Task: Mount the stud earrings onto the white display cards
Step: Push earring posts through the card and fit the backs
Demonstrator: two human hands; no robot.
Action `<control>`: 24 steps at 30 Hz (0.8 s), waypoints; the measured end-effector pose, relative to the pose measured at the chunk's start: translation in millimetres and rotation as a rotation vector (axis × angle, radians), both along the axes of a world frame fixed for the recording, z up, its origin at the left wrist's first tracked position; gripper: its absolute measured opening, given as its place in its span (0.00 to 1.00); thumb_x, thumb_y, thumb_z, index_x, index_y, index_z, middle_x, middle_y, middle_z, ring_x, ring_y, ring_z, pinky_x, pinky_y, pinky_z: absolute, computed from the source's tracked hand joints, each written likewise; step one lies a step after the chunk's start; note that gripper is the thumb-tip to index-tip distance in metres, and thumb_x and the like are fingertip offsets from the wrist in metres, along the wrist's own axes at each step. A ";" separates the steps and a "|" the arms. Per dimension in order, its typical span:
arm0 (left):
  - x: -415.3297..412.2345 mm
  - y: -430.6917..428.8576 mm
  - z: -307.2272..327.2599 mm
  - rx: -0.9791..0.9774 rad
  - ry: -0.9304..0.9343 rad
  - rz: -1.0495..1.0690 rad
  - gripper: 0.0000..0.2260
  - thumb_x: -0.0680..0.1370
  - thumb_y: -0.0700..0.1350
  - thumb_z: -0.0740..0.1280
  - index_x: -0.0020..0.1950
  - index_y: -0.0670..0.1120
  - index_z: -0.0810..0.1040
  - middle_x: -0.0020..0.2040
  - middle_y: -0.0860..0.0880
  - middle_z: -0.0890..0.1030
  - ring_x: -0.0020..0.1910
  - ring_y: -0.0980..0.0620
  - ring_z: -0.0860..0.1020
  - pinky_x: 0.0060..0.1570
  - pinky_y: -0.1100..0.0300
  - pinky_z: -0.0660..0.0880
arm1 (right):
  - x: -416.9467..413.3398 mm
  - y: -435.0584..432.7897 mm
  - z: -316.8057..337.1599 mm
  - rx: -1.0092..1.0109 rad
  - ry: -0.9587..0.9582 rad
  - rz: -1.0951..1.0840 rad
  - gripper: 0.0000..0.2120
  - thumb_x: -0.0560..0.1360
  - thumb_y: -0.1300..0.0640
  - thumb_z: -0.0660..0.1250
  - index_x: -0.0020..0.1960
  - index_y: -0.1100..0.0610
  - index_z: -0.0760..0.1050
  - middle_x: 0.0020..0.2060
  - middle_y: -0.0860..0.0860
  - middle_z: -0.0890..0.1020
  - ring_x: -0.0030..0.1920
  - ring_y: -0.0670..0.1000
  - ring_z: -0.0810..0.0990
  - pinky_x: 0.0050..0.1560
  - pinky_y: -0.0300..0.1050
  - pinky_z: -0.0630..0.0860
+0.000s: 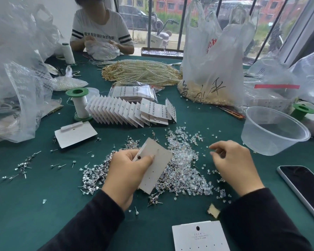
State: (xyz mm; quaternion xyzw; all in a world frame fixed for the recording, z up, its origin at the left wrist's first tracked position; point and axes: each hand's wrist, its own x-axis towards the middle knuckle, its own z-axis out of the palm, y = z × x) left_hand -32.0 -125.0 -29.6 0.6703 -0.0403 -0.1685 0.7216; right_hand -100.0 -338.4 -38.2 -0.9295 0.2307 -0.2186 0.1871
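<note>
On the table (43,187), toward its near edge, the stud earrings (179,171) lay heaped under a blank white display card (158,169) gripped by my left hand (127,171). My right hand (234,165) hovered curled; whether it pinched anything I couldn't tell. I judged this the picking step, with a post to be threaded through a card hole next.

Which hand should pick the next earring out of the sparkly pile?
The right hand. The left hand grips the white card, while the right hovers at the edge of the stud pile, fingertips close to it.
</note>
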 end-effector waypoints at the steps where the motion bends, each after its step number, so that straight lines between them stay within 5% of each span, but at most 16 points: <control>1: -0.4 -0.3 -0.1 0.004 0.002 0.002 0.08 0.73 0.35 0.67 0.35 0.43 0.80 0.26 0.50 0.81 0.24 0.54 0.77 0.22 0.62 0.74 | 2.8 -1.1 -0.3 0.008 0.000 -0.003 0.06 0.72 0.62 0.68 0.47 0.56 0.82 0.38 0.50 0.77 0.38 0.48 0.73 0.44 0.38 0.66; 8: -1.2 -1.9 -1.9 0.007 0.036 -0.029 0.07 0.72 0.35 0.67 0.34 0.41 0.79 0.25 0.49 0.80 0.23 0.53 0.77 0.26 0.60 0.74 | 11.8 -0.7 -9.0 0.009 0.128 0.014 0.04 0.72 0.61 0.67 0.41 0.58 0.80 0.39 0.53 0.81 0.41 0.52 0.76 0.44 0.42 0.71; 14: -2.6 -3.6 -3.8 0.008 0.056 -0.036 0.06 0.72 0.35 0.68 0.34 0.40 0.78 0.27 0.48 0.80 0.24 0.53 0.77 0.26 0.61 0.74 | 3.2 30.5 7.2 0.305 -0.223 0.189 0.06 0.71 0.64 0.69 0.38 0.55 0.79 0.32 0.46 0.80 0.33 0.43 0.77 0.33 0.30 0.72; 18: -4.5 -7.1 -6.6 0.034 0.008 -0.046 0.08 0.72 0.35 0.68 0.32 0.42 0.79 0.29 0.46 0.80 0.25 0.52 0.76 0.26 0.63 0.73 | 1.8 74.0 7.8 0.116 -0.425 0.461 0.05 0.71 0.67 0.68 0.40 0.59 0.77 0.34 0.49 0.79 0.34 0.45 0.75 0.36 0.34 0.73; 24: -5.7 -9.4 -9.8 0.049 -0.076 -0.031 0.06 0.71 0.35 0.68 0.36 0.33 0.78 0.30 0.43 0.76 0.28 0.49 0.73 0.30 0.60 0.69 | 6.5 88.0 -1.7 0.049 -0.446 0.530 0.04 0.70 0.70 0.68 0.39 0.63 0.77 0.36 0.52 0.77 0.35 0.49 0.74 0.37 0.40 0.73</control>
